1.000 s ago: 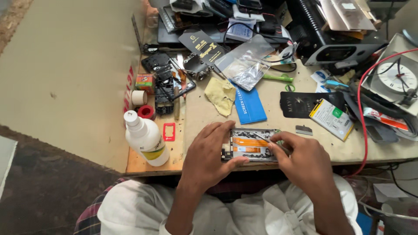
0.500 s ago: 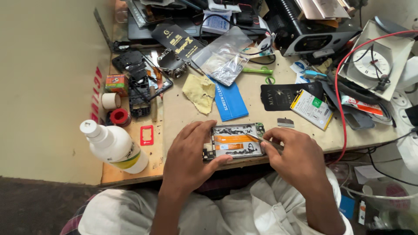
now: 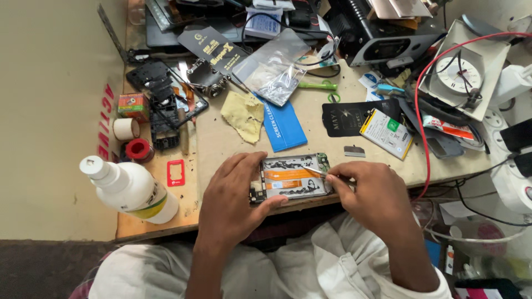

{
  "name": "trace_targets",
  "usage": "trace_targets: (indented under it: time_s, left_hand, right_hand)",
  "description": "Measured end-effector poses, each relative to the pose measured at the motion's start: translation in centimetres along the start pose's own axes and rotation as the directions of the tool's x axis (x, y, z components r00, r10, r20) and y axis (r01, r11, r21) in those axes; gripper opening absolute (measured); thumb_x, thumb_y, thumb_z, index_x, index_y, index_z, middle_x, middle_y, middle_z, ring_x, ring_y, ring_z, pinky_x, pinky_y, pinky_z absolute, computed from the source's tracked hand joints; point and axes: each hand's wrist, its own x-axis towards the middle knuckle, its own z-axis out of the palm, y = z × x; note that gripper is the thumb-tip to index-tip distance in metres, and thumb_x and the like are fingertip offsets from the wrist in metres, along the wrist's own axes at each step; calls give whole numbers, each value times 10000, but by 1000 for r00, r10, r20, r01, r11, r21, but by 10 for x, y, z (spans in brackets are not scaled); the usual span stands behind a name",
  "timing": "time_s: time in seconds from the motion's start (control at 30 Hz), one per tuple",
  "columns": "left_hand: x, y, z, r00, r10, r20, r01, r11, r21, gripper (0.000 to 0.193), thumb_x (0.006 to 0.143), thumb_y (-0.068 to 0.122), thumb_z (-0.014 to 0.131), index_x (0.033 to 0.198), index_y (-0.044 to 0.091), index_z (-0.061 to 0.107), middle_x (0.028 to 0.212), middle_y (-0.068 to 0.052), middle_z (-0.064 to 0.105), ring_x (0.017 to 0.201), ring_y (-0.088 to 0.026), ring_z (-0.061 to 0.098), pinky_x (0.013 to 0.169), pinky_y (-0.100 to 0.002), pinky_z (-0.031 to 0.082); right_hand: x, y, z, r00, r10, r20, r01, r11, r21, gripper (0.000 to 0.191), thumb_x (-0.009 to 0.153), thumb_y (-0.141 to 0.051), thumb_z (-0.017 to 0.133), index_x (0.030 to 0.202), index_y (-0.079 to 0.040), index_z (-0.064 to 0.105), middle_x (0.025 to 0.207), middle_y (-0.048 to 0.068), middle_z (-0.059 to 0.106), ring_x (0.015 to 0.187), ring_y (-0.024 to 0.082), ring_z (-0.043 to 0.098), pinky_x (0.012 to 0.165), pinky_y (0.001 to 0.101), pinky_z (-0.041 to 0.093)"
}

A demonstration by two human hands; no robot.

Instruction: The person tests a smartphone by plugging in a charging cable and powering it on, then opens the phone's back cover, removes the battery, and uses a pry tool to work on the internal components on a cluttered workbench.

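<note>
An opened phone [image 3: 292, 176], back cover off, lies at the front edge of the workbench [image 3: 221, 138]; its inside shows an orange flex strip and a small green board at the top right. My left hand [image 3: 235, 195] grips the phone's left end, thumb underneath and fingers over the top. My right hand [image 3: 372, 194] pinches thin metal tweezers [image 3: 323, 174], whose tip rests on the phone's upper right part.
A white bottle [image 3: 128, 188] stands front left, with tape rolls [image 3: 126, 128] and phone parts [image 3: 163, 102] behind. A blue wipe packet [image 3: 282, 127], yellow cloth [image 3: 244, 115], black packet [image 3: 354, 117], a battery [image 3: 386, 132], a dial gauge [image 3: 459, 73] and red wire [image 3: 417, 138] crowd the middle and right.
Both hands stay on the phone in the same grip. The view has shifted, so the bench now sits lower and more to the right in the picture.
</note>
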Motion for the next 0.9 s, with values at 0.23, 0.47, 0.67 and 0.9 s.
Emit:
trace_targets:
  time_s: [0.23, 0.47, 0.67, 0.9]
  left_hand:
    - [2, 1, -2, 1000, -17, 15, 17, 1000, -22, 765, 695, 427, 879, 1292, 43, 594, 1157, -107, 665, 1104, -294, 627, 955, -423, 497]
    - [3, 3, -2, 998, -51, 41, 53, 998, -37, 755, 684, 431, 879, 1273, 48, 602, 1134, -104, 663, 1030, -276, 642, 932, -419, 503]
    - [3, 3, -3, 1000, -23, 17, 23, 1000, -21, 740, 692, 420, 873, 1268, 44, 600, 1144, -109, 667, 1062, -295, 633, 937, -429, 498]
    - [-2, -3, 2, 999, 29, -26, -28, 999, 23, 744, 718, 445, 860, 1280, 40, 588, 1181, -107, 668, 1160, -310, 600, 992, -439, 466]
  right_hand:
    - [1, -2, -4, 1000, 14, 16, -14, 1000, 17, 189, 821, -296, 744, 951, -191, 831, 870, 83, 778, 774, 319, 739, 700, 422, 570]
    - [1, -4, -1, 1000, 16, 25, -17, 1000, 11, 190, 830, -314, 743, 953, -203, 836, 845, 104, 769, 757, 335, 727, 697, 429, 566]
    - [0, -3, 1, 1000, -2, 5, 2, 1000, 6, 184, 835, -306, 748, 944, -186, 836, 853, 106, 769, 779, 345, 720, 705, 438, 560]
    - [1, -4, 7, 999, -36, -37, 37, 999, 23, 196, 845, -295, 733, 958, -168, 831, 894, 103, 777, 803, 340, 727, 718, 430, 563]
